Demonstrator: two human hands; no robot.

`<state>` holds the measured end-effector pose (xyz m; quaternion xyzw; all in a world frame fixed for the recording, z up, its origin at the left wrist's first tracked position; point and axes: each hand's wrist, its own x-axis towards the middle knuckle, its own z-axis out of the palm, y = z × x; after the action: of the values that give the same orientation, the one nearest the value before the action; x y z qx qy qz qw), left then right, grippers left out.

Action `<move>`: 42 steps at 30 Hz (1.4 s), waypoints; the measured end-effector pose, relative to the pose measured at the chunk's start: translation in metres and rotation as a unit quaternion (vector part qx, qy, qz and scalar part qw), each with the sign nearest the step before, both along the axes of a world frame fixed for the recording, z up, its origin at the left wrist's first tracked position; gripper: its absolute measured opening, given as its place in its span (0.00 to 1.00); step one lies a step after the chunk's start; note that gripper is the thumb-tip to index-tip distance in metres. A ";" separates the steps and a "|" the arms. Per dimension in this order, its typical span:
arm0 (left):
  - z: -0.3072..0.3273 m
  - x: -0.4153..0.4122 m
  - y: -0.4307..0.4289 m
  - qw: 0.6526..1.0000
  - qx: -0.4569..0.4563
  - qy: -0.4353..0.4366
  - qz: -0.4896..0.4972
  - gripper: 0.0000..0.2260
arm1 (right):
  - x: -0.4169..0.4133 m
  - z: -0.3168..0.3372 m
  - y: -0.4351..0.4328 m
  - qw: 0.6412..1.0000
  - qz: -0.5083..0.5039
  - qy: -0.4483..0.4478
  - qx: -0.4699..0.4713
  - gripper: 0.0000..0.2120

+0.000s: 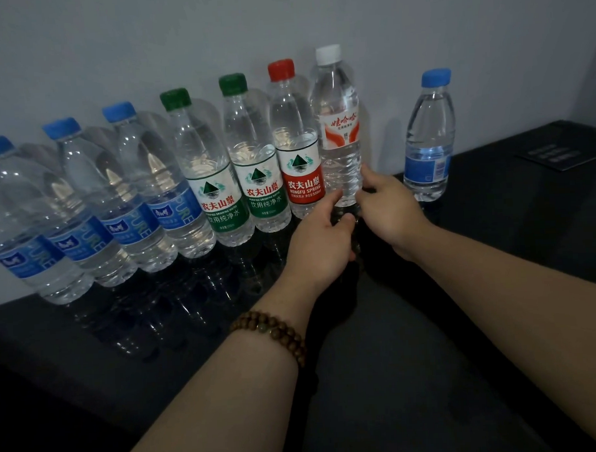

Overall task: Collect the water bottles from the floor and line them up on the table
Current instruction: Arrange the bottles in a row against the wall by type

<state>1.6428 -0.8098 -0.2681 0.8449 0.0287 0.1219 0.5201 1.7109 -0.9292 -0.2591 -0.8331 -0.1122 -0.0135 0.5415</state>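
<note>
Both hands are at the base of the white-capped bottle (339,128), which stands upright on the black table (463,287) against the grey wall (281,28). The left hand (319,240) approaches from the near left side, its fingers (334,198) curled against the lower left of the bottle; the right hand (388,206) is opposite, thumb and fingers pressed to the lower right. The bottle thus sits between the two hands, gripped low, with its label and cap well above the grip. Whether its base rests fully on the table cannot be told, as the hands cover it. A beaded bracelet (272,333) is on the left wrist. To the left of the held bottle, a row runs along the wall, each bottle just beside the next: a red-capped bottle (295,147) touching or nearly touching the held one, then two green-capped bottles (252,159), (207,175), then three blue-capped bottles (148,184), (91,207), (27,230). A seventh standing bottle, a smaller blue-capped bottle (428,138), is apart to the right, upright, with a clear gap between it and the right hand. A dark card (560,154) lies flat at the far right of the table.
</note>
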 end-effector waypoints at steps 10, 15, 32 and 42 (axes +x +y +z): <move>0.001 -0.002 0.001 1.000 -0.017 0.007 0.002 0.22 | -0.007 0.006 -0.008 0.934 -0.284 -0.140 0.164 0.08; 0.006 -0.006 0.000 1.000 -0.028 0.013 -0.001 0.21 | 0.013 0.011 -0.026 0.883 -0.411 -0.079 0.212 0.07; 0.010 -0.011 -0.002 0.999 -0.040 -0.021 -0.023 0.17 | 0.032 0.012 -0.038 0.885 -0.383 0.046 0.262 0.19; 0.015 -0.018 -0.025 0.994 -0.058 -0.011 -0.087 0.19 | 0.021 0.012 -0.029 0.897 -0.347 0.011 0.274 0.26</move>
<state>1.6244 -0.8353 -0.2531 0.8111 -0.0434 0.0835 0.5773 1.7318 -0.9587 -0.2474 -0.6377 0.1981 -0.2216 0.7106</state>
